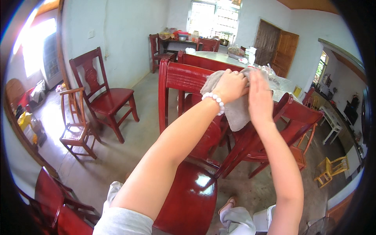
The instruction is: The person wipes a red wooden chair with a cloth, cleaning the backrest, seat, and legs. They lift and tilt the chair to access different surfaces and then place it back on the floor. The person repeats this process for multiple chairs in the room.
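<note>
A red wooden chair stands directly before me, its carved top rail (188,72) level with my hands and its glossy seat (188,202) below my arms. Draped over the right part of that rail is a damp-looking grey cloth (237,116). My left hand (232,83), with a white bead bracelet at the wrist, grips the cloth on top of the rail. Right beside it, my right hand (260,95) presses the cloth at the rail's right end, its fingers long and close together and slightly blurred. Its thumb is hidden.
Another red chair (299,120) stands close on the right, near a round table (211,54) bearing bags and containers. More red chairs (111,100) and a small wooden chair (75,132) are to the left. A white bucket (261,218) stands near my foot.
</note>
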Demonstrator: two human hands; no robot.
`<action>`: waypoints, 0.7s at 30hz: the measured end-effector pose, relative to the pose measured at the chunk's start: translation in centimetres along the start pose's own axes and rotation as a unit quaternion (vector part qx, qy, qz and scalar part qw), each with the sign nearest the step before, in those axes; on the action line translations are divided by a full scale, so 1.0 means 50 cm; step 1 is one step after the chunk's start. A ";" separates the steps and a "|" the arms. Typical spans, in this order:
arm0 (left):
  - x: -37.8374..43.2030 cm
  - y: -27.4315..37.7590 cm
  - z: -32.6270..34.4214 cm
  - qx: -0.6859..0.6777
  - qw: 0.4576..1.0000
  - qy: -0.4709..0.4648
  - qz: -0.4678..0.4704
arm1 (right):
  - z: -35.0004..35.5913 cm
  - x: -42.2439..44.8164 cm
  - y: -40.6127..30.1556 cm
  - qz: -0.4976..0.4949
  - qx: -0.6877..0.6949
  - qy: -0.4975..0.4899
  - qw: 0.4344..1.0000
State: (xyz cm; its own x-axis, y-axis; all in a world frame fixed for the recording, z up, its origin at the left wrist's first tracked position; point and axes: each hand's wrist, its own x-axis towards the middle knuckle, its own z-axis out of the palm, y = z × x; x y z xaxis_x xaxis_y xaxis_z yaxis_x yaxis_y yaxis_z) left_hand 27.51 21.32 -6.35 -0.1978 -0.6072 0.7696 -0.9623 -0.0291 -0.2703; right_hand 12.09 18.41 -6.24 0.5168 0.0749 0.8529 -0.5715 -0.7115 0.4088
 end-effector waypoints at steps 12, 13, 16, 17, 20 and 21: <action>-0.200 -0.279 -0.103 0.145 0.989 0.007 -0.030 | 0.121 0.143 -0.251 -0.003 0.138 -0.180 0.974; -0.205 -0.285 -0.108 0.148 0.989 0.001 -0.029 | 0.120 0.154 -0.260 0.007 0.142 -0.199 0.970; -0.209 -0.286 -0.110 0.146 0.988 -0.025 -0.047 | 0.153 0.148 -0.272 0.020 0.131 -0.175 0.976; -0.206 -0.279 -0.101 0.153 0.987 0.005 -0.054 | 0.160 0.134 -0.269 0.021 0.122 -0.133 0.983; -0.219 -0.247 -0.084 0.151 0.982 0.007 -0.111 | 0.183 0.057 -0.278 0.022 0.136 -0.036 0.990; -0.230 -0.235 -0.074 0.142 0.984 0.024 -0.107 | 0.182 0.033 -0.282 0.031 0.123 -0.042 0.991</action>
State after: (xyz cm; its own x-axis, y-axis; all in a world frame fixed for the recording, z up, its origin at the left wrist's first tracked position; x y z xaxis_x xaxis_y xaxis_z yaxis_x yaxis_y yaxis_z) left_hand 40.39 31.57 -9.88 -0.0118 -0.5252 0.8509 -0.8930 -0.3773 -0.2453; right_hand 26.78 22.21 -13.55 0.5433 -0.0258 0.8392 -0.4362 -0.8627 0.2559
